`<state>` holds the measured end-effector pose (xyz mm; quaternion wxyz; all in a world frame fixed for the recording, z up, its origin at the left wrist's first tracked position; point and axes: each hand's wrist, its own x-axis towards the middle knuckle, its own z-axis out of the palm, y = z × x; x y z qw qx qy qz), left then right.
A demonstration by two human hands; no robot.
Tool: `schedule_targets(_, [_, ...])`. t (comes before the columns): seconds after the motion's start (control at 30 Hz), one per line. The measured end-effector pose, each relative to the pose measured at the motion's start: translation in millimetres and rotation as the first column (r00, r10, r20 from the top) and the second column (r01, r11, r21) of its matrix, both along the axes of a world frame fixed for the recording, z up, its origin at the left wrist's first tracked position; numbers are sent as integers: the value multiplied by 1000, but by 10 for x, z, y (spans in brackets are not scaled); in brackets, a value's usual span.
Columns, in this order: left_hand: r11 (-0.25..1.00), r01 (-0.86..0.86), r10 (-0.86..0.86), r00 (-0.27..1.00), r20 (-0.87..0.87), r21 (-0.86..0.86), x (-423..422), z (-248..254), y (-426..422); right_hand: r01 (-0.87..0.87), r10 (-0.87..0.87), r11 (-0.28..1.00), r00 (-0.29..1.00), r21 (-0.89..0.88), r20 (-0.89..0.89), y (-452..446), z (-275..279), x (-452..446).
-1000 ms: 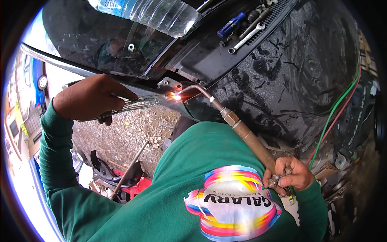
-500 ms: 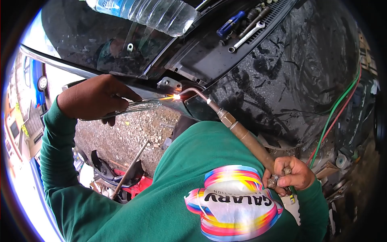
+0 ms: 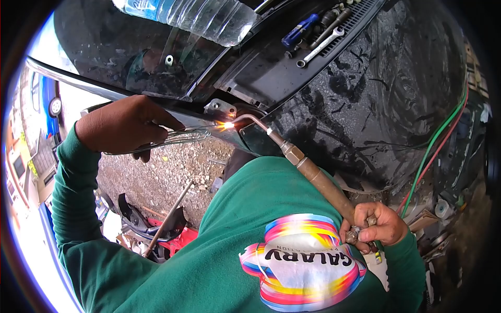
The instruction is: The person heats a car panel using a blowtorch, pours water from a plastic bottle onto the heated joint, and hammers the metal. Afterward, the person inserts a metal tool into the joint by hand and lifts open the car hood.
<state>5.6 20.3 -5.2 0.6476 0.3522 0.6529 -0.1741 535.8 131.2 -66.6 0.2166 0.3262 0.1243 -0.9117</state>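
Observation:
My right hand (image 3: 380, 225) is wrapped round the valve end of a brass welding torch (image 3: 326, 187), which slants up and left across my front. Its bent tip ends in a small bright flame (image 3: 226, 125) at the car's body edge, just below a metal hinge bracket (image 3: 219, 108). My left hand (image 3: 124, 124) is closed on a looped bundle of thin wire (image 3: 189, 136). One strand of it reaches right, toward the flame; whether it touches the metal is lost in the glare.
A combination wrench (image 3: 321, 48) and a blue-handled screwdriver (image 3: 300, 29) lie on the cowl. A water bottle (image 3: 198, 20) rests on the windshield. Green hose (image 3: 434, 140) and red hose (image 3: 441, 142) cross the right side. Gravel and scattered parts lie below.
The flame has become shorter and more spark-like at the torch tip, where it streaked left along the wire before. Both hands stay almost in the same place.

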Motion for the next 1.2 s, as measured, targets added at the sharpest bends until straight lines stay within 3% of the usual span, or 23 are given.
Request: schedule_targets(1.2, [999,-17,17,1000,-8,-43,25,-12,46,-23,23,1000,1000,16,-15,1,-10,-22])
